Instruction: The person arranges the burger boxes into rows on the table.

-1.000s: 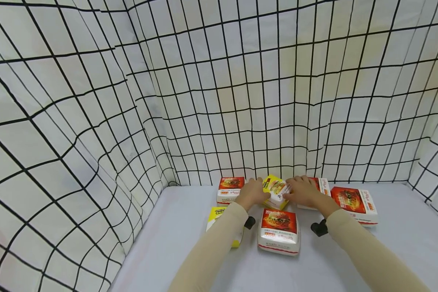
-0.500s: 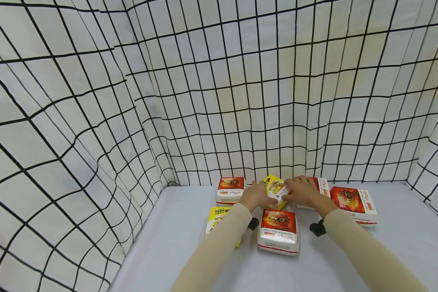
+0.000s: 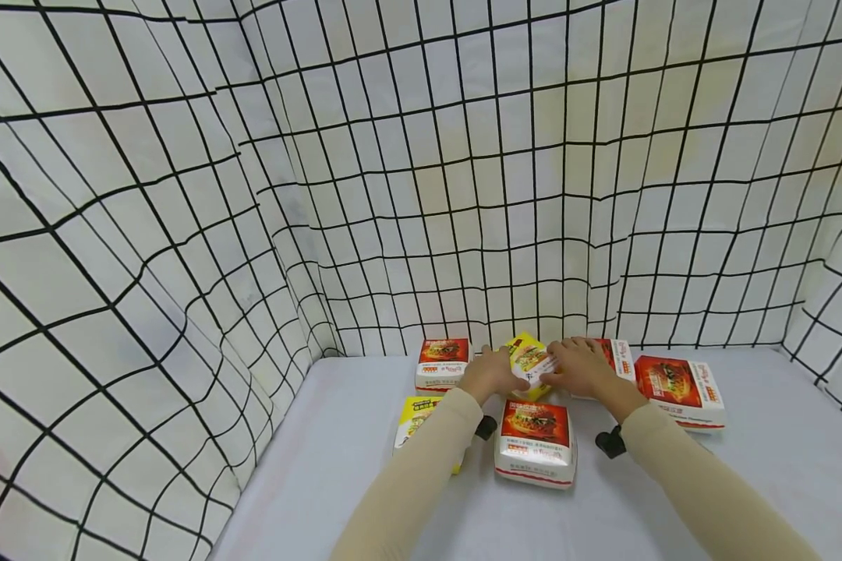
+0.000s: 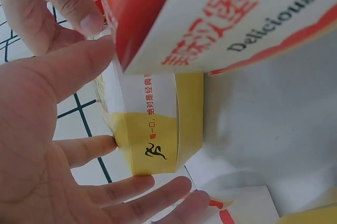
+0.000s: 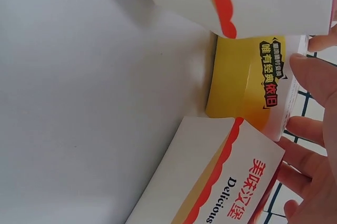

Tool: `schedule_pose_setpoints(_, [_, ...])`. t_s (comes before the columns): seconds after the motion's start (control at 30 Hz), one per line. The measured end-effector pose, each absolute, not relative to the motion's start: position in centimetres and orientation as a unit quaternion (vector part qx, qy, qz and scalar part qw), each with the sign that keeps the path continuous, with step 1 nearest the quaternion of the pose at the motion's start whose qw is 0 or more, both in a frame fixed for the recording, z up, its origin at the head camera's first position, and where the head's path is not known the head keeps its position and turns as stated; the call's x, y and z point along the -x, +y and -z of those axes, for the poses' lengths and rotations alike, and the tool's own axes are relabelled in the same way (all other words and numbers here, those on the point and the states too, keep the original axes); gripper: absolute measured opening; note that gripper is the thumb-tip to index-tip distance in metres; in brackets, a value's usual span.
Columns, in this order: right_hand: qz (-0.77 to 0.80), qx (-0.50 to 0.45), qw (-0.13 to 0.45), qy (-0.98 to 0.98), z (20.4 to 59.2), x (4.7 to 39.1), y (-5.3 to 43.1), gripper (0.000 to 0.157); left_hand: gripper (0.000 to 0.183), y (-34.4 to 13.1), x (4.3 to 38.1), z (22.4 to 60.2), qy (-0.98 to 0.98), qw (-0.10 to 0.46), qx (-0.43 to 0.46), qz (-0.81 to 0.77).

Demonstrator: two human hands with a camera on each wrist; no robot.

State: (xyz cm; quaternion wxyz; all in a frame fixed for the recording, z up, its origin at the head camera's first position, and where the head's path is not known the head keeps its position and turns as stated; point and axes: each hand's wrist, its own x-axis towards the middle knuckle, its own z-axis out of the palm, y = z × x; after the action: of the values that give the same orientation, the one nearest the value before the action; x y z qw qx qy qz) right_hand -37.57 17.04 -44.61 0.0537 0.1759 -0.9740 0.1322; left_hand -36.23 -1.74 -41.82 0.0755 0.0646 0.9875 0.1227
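Left hand (image 3: 489, 375), grip spread apart, touching yellow-and-white box (image 3: 531, 363), right hand (image 3: 581, 368), grip likewise spread, against its other side

Exposes brightly and evenly in the head view, under soft, diffuse light. Casts faint, soft-edged shadows on the white tabletop (image 3: 291, 467) beneath the sleeves (image 3: 705, 483); leaves a mild sheen on the front red-and-white box (image 3: 535, 448). Bows the black grid lines (image 3: 565, 143) near the left edge through wide-angle distortion. Falls to dimmer grey across the tabletop in both wrist views, with darker shading beside the yellow box (image 5: 253, 76). Softens slightly on surfaces closest to the lens; resolves lettering on the yellow box legibly in the right wrist view.
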Motion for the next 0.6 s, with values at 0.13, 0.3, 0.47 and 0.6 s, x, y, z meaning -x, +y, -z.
schedule_pose_setpoints(0.13, [-0.122,-0.179,0.068,-0.974,44.60,37.36,17.13,0.059,0.079,-2.17,36.45,41.81,0.981,0.083,-0.080,-0.153])
schedule_pose_setpoints(0.3, [-0.108,-0.181,0.077,-0.974,44.58,37.31,17.15,0.057,0.076,-2.51,36.76,41.76,0.977,0.081,-0.103,-0.169])
schedule_pose_setpoints(0.47, [-0.096,-0.182,0.078,-0.975,44.66,37.30,17.13,0.057,0.072,-2.56,37.10,41.73,0.976,0.078,-0.125,-0.162])
schedule_pose_setpoints(0.6, [-0.089,-0.186,0.084,-0.975,44.84,37.31,17.07,0.054,0.070,-2.64,37.14,41.60,0.975,0.086,-0.133,-0.159])
